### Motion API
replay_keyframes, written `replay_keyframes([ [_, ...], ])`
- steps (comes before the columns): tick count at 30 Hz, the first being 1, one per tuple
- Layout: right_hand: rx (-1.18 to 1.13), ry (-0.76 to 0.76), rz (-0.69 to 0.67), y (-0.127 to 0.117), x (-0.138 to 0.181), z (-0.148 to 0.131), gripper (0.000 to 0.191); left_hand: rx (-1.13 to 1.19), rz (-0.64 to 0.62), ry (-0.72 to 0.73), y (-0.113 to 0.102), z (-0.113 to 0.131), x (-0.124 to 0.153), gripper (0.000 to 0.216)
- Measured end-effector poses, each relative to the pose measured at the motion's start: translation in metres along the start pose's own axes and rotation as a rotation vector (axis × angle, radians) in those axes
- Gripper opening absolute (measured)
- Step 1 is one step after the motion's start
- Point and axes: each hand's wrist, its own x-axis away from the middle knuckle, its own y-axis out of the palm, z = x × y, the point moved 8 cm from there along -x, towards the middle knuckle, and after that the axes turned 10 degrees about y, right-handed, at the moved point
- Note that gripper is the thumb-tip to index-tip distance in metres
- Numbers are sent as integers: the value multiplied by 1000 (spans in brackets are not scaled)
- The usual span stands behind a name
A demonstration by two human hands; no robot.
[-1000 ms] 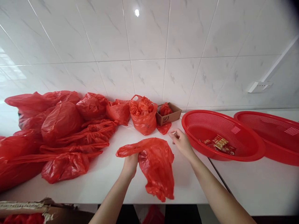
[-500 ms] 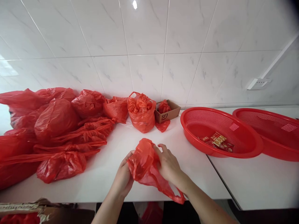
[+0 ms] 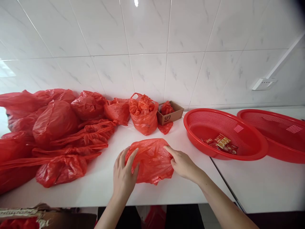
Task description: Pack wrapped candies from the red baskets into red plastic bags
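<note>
Pressing down on a crumpled red plastic bag (image 3: 151, 160), both hands work at the front-centre of the white worktop (image 3: 181, 187). Left hand (image 3: 124, 176) lies flat w/ fingers spread, fingertips over the bag's left edge, palm on the worktop beside it; not clamped, just resting on the plastic. Right hand (image 3: 182, 163) sits at the bag's right edge, fingers loosely curled and touching the plastic; can't tell if it pinches a fold or only presses. Bag itself is bunched into a low, rounded wad, lying between the two hands, near the worktop's front edge.

Behind it, approx. centre, stands a fuller red bag w/ handles up (image 3: 143, 114), stuffed w/ more red plastic. Just right of that is a small cardboard box (image 3: 170, 116) w/ red plastic inside and a scrap of red bag (image 3: 165, 128) lying in front of it. Left side of the worktop is covered by a big heap of red bags (image 3: 57, 127), some knotted, some stretched flat. To the right sits a red mesh basket (image 3: 238, 121) holding a few small printed packets (image 3: 222, 143); a second red basket (image 3: 281, 127) is just beside it, further right. White tiled wall (image 3: 147, 38) at the back, w/ a white socket (image 3: 262, 83) on it at right. Torn cardboard (image 3: 23, 211) shows at bottom left, below the worktop edge.
</note>
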Motion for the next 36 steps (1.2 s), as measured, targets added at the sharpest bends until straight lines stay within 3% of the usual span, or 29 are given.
replay_keyframes([
  [3,-80,-29,-28,1,2,6,66,76,-162,-84,24,-19,1,31],
  [6,-133,-56,30,-18,6,18,52,324,-255,-299,32,-36,8,24],
  [9,-143,-116,253,-62,16,38,38,722,-349,-568,31,-29,20,25],
  [12,62,43,489,-101,28,76,41,1079,-299,-806,15,-13,27,37],
  [14,200,244,437,-107,32,104,46,1210,-188,-935,4,-10,30,42],
  [16,222,348,317,-104,36,119,49,1279,-118,-1004,-3,-8,32,42],
  [20,-71,202,126,-105,33,104,48,1436,-120,-1073,-1,4,33,42],
  [22,-165,154,110,-119,21,99,46,1537,-145,-1139,0,13,35,42],
  [25,44,179,117,-132,-6,109,44,1683,-240,-1277,1,31,41,47],
  [28,329,197,-12,-114,-29,124,45,1771,-315,-1366,3,40,47,49],
  [33,466,236,-34,-85,-42,138,53,1859,-351,-1432,20,29,60,57],
  [36,500,296,-65,-84,-47,148,44,1879,-309,-1437,29,19,64,58],
])
